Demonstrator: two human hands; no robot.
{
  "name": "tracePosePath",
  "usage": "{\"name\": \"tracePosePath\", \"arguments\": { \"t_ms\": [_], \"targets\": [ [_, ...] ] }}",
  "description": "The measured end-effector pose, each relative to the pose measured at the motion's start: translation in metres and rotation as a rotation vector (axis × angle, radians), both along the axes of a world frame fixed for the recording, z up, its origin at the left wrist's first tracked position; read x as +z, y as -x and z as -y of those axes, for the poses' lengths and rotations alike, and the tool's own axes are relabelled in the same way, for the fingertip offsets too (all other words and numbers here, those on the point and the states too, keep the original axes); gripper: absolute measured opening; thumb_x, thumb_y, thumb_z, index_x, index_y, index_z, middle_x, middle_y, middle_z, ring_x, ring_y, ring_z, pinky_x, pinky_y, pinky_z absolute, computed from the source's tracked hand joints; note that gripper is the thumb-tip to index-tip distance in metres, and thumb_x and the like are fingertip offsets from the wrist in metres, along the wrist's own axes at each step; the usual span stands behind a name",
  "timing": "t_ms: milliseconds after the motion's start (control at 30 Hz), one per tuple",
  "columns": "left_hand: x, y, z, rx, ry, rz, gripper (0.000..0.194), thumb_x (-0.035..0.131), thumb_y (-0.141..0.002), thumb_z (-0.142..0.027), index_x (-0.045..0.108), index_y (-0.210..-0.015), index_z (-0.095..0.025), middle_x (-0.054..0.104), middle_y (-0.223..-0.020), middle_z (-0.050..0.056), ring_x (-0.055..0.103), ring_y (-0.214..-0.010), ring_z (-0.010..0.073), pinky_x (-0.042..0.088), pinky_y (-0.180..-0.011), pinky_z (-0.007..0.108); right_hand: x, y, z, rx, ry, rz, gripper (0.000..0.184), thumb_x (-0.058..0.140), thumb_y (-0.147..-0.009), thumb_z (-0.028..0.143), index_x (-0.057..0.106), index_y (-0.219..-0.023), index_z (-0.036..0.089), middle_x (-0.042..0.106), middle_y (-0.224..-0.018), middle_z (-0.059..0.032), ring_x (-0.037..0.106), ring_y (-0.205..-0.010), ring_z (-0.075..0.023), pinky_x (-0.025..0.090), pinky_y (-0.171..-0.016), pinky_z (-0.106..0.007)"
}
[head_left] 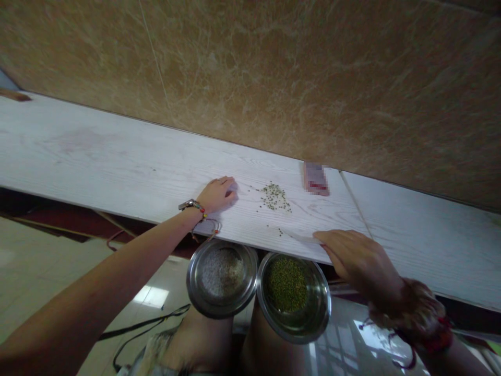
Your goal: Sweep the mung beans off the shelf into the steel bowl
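My left hand [217, 194] rests on the white wood-grain ledge [129, 162], fingers lying loosely and thumb apart, holding nothing. Just right of it lies a loose scatter of mung beans [274, 197]. My right hand [358, 258], slightly blurred, grips a thin pale flat strip [303, 238] whose exact kind I cannot make out. Its far end is near a few stray beans [280, 232] by the front edge. Below the ledge, a steel bowl [325, 292] holds many green mung beans. Beside it, another steel bowl [191, 284] contains whitish grains.
A small pinkish-grey packet [315, 178], partly pixelated, lies by the brown marbled wall [242, 68]. Both bowls rest over my knees, under the ledge's front edge. A dark strap [144, 325] hangs at the lower left, above the shiny tiled floor [43, 261].
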State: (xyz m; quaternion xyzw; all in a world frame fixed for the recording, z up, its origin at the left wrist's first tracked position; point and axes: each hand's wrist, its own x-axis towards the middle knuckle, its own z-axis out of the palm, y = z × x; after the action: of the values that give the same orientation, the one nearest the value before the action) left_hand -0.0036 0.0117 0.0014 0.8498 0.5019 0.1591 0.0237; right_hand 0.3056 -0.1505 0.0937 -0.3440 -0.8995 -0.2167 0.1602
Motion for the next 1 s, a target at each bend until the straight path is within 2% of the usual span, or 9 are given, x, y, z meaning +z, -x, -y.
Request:
{"name": "tracePosePath", "arguments": {
  "t_ms": [133, 333, 533, 633, 800, 1000],
  "targets": [
    [0.001, -0.001, 0.001, 0.004, 0.015, -0.01, 0.047, 0.037, -0.085, -0.028, 0.052, -0.124, -0.007, 0.056, -0.132, 0.017, 0.05, -0.124, 0.0261, 0.039, -0.106, 0.041, 0.003, 0.001, 0.001, -0.016, -0.024, -0.004, 0.024, 0.042, -0.09, 0.009, 0.066, -0.092, 0.01, 0.073, -0.082, -0.0099, 0.066, -0.072, -0.0167, 0.05, -0.065, -0.028],
    [0.0, 0.0, 0.002, 0.001, -0.003, -0.001, 0.043, 0.038, -0.085, -0.028, 0.053, -0.123, -0.012, 0.057, -0.131, 0.013, 0.052, -0.121, 0.0256, 0.04, -0.104, 0.041, -0.004, 0.005, -0.007, -0.033, -0.023, 0.019, 0.027, 0.04, -0.09, 0.007, 0.067, -0.091, 0.011, 0.074, -0.081, -0.0076, 0.066, -0.07, -0.0163, 0.051, -0.064, -0.028],
    [-0.002, 0.0, 0.002, 0.004, -0.019, 0.01, 0.042, 0.04, -0.085, -0.027, 0.053, -0.123, -0.015, 0.059, -0.128, 0.011, 0.054, -0.119, 0.0248, 0.041, -0.103, 0.041, -0.007, 0.0, -0.013, -0.073, -0.066, -0.003, 0.025, 0.042, -0.09, 0.009, 0.067, -0.091, 0.011, 0.073, -0.08, -0.0092, 0.066, -0.066, -0.0173, 0.051, -0.06, -0.029],
    [-0.001, 0.0, 0.002, 0.002, -0.001, -0.001, 0.043, 0.039, -0.085, -0.027, 0.053, -0.122, -0.012, 0.058, -0.13, 0.013, 0.053, -0.12, 0.0259, 0.04, -0.104, 0.042, -0.002, -0.005, -0.007, -0.056, -0.034, -0.024, 0.023, 0.044, -0.09, 0.01, 0.067, -0.093, 0.012, 0.074, -0.082, -0.0084, 0.067, -0.072, -0.0173, 0.052, -0.066, -0.029],
    [-0.001, 0.001, 0.001, -0.01, -0.006, 0.036, 0.041, 0.04, -0.084, -0.028, 0.054, -0.12, -0.018, 0.059, -0.128, 0.009, 0.053, -0.12, 0.0257, 0.041, -0.103, 0.042, 0.002, -0.007, -0.001, -0.02, 0.045, -0.002, 0.026, 0.044, -0.088, 0.008, 0.067, -0.093, 0.017, 0.074, -0.083, -0.0054, 0.067, -0.072, -0.0165, 0.052, -0.066, -0.029],
    [-0.001, 0.001, 0.0, -0.005, 0.006, 0.021, 0.042, 0.04, -0.084, -0.029, 0.053, -0.123, -0.017, 0.059, -0.128, 0.01, 0.053, -0.12, 0.0258, 0.04, -0.104, 0.042, -0.004, 0.0, -0.014, -0.014, -0.009, 0.021, 0.025, 0.042, -0.089, 0.008, 0.066, -0.092, 0.014, 0.074, -0.081, -0.0072, 0.066, -0.07, -0.0159, 0.052, -0.064, -0.028]
  ]
}}
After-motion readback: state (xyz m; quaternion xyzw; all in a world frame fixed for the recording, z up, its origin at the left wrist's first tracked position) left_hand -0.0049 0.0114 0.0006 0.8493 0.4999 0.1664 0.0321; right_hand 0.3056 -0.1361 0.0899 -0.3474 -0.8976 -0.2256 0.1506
